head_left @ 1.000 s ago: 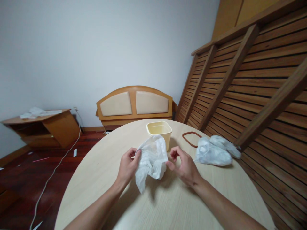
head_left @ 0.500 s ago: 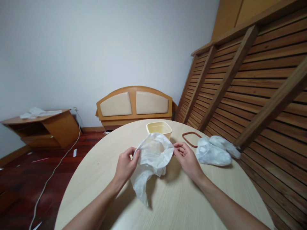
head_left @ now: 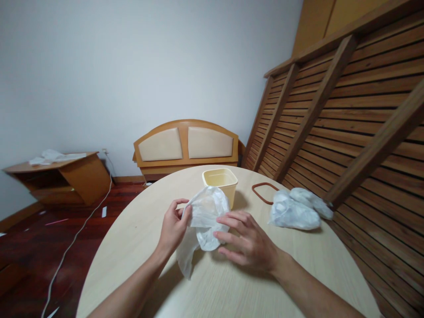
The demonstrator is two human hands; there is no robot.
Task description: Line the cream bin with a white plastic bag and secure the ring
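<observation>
A thin white plastic bag (head_left: 207, 210) hangs over the round table with its mouth partly spread and its lower end trailing down to the left. My left hand (head_left: 175, 223) pinches the bag's rim between thumb and fingers. Against the bag's right side, my right hand (head_left: 243, 238) has its fingers spread, the fingertips touching the plastic. Just behind the bag stands a pale yellow square bin (head_left: 230, 191), upright, its lower front partly hidden by the bag. A brown rounded-rectangular ring (head_left: 256, 193) lies flat to the right of the bin.
Bundled white plastic bags (head_left: 294, 212) rest at the right of the round table (head_left: 139, 229). A slatted wooden frame (head_left: 331, 119) leans close along the right side. Behind the table is a padded headboard (head_left: 185, 141); a low cabinet (head_left: 79, 176) stands at the left.
My right hand has left the bag's right edge and moved down and left, its fingers now spread on the bag's side. The bag's mouth has narrowed. My left hand keeps its pinch.
</observation>
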